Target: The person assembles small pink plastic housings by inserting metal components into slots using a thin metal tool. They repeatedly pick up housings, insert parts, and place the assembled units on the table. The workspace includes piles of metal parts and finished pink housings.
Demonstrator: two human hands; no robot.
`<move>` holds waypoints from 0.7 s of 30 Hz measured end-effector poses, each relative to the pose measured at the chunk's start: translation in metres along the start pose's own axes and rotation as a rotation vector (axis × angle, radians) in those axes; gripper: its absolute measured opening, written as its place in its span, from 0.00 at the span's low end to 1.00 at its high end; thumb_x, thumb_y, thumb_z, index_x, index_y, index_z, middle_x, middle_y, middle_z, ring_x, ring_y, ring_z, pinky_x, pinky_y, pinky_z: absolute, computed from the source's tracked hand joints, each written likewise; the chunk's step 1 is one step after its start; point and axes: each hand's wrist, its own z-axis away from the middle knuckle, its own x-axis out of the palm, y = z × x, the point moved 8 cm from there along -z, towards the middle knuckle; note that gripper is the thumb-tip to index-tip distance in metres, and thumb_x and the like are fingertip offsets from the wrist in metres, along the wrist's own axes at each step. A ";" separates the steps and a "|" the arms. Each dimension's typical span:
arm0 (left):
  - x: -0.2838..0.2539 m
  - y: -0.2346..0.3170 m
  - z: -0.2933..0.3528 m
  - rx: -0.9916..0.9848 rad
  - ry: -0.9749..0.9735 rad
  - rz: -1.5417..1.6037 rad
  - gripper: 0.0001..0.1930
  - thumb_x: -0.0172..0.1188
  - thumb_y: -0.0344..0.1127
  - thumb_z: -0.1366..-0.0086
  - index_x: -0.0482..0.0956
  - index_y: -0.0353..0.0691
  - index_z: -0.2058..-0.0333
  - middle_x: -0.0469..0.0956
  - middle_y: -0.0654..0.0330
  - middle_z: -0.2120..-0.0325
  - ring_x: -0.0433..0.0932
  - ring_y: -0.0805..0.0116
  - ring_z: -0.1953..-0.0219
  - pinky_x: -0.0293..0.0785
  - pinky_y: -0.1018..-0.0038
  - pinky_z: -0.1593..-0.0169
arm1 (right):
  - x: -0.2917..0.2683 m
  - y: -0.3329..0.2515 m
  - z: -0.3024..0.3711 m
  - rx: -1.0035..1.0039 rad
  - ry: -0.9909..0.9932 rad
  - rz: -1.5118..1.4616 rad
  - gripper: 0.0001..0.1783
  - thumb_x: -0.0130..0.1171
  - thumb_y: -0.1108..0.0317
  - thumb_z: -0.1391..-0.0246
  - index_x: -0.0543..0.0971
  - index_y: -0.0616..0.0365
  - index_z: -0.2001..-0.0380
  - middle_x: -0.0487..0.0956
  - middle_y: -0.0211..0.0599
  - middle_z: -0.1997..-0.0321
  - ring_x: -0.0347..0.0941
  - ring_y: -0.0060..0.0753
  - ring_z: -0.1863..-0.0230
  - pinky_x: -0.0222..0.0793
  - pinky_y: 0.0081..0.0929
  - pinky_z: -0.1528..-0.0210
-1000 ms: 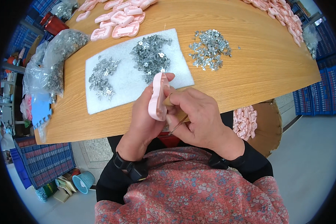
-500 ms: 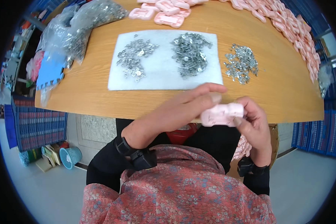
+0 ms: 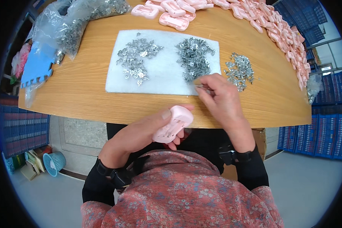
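Observation:
My left hand (image 3: 140, 129) is wrapped round a pink plastic casing (image 3: 173, 125), its hollow inner side facing up, just in front of the table's near edge. My right hand (image 3: 222, 97) is closed in a pinch at the lower right of the white foam mat (image 3: 163, 85); something thin shows at its fingertips, too small to make out. Close beyond those fingertips is a dense heap of small metal pieces (image 3: 195, 57). A looser spread of similar metal pieces (image 3: 138, 53) covers the mat's left part, and another small metal heap (image 3: 240, 72) lies on bare wood right of the mat.
Several pink casings (image 3: 174, 22) lie at the table's far side, and a long pile of them (image 3: 281, 34) runs along the right edge. Plastic bags of metal parts (image 3: 70, 38) and a blue foam tile (image 3: 38, 64) sit at left. A blue basket (image 3: 54, 164) stands on the floor.
My right hand has let go of the pink casing and moved to the mat's lower right corner, fingers pinched. The casing is now in my left hand, further left and tilted.

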 end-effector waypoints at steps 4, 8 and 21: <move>-0.005 0.004 0.003 0.073 0.034 0.073 0.39 0.45 0.64 0.30 0.56 0.38 0.33 0.77 0.53 0.61 0.79 0.64 0.62 0.79 0.67 0.59 | 0.014 -0.014 -0.012 -0.106 -0.017 0.257 0.07 0.62 0.72 0.48 0.80 0.53 0.64 0.77 0.36 0.67 0.77 0.44 0.67 0.73 0.35 0.66; -0.009 0.005 0.002 0.100 0.022 0.131 0.36 0.47 0.60 0.30 0.58 0.38 0.35 0.77 0.52 0.62 0.80 0.64 0.64 0.79 0.68 0.61 | 0.019 -0.015 -0.019 -0.107 -0.061 0.226 0.06 0.61 0.72 0.48 0.79 0.53 0.65 0.77 0.36 0.67 0.77 0.45 0.66 0.73 0.36 0.65; -0.022 0.037 -0.004 0.310 0.302 0.123 0.29 0.56 0.31 0.32 0.58 0.39 0.35 0.75 0.58 0.62 0.77 0.71 0.63 0.77 0.73 0.59 | 0.020 0.008 -0.017 0.202 -0.192 -0.318 0.05 0.60 0.74 0.41 0.77 0.64 0.63 0.76 0.25 0.69 0.67 0.13 0.68 0.65 0.17 0.66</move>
